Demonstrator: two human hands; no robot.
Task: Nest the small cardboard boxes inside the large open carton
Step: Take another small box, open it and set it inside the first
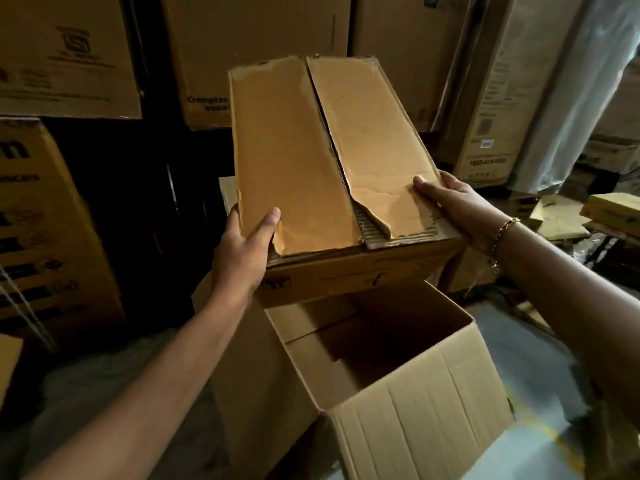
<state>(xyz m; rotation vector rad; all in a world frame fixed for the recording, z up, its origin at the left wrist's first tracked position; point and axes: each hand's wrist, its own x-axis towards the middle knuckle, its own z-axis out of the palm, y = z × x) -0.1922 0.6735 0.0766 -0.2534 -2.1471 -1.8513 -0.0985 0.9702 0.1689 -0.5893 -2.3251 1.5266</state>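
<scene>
head view | "Crompton" printed on stacked carton (214,64), upper centre; other print blurred | small cardboard box (304,150) mid-frame, flaps closed, above large open carton (415,403) lower centre | left hand (242,247) and right hand (450,199) gripping box sides | grey floor (512,344) lower right

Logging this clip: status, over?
Left hand, right hand both grip small box by near corners. Box held above large open carton, not yet in. Nothing visible blocking carton mouth.

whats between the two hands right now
In the head view, the small cardboard box spans the stretch between the left hand and right hand, each gripping a near corner.
</scene>
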